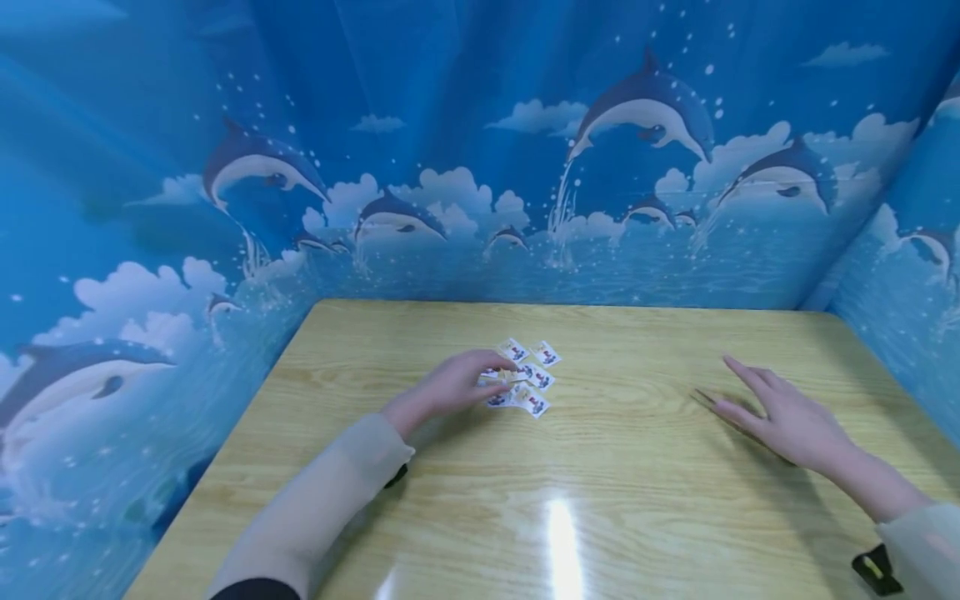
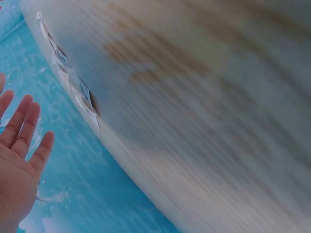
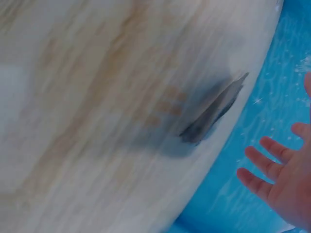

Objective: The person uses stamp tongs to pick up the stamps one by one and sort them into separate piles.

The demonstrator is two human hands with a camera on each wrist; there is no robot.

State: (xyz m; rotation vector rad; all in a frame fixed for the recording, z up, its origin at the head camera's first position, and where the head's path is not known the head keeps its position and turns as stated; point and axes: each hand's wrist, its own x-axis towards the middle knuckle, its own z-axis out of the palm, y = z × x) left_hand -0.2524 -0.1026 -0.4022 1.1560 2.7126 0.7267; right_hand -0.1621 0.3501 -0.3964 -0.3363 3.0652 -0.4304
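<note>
Several small white cards with coloured cartoon prints [image 1: 531,400] lie in a loose cluster on the table. My left hand [image 1: 468,379] reaches over the left side of this cluster, thumb and fingers apart around a few of the pieces and hiding some of them. In the left wrist view the left hand [image 2: 19,150] has its fingers extended, with the cards [image 2: 60,58] seen edge-on past it. Off to the right, my right hand [image 1: 798,421] hovers with spread fingers over a flat, thin brownish-grey thing [image 3: 214,111], mostly hidden under the hand in the head view.
A light wood-patterned table [image 1: 600,467] carries everything. Blue curtains printed with dolphins [image 1: 645,108] hang along its back and sides. Dark bands show at the wrists, one below the right sleeve [image 1: 877,571]. A bright light reflection crosses the front of the tabletop.
</note>
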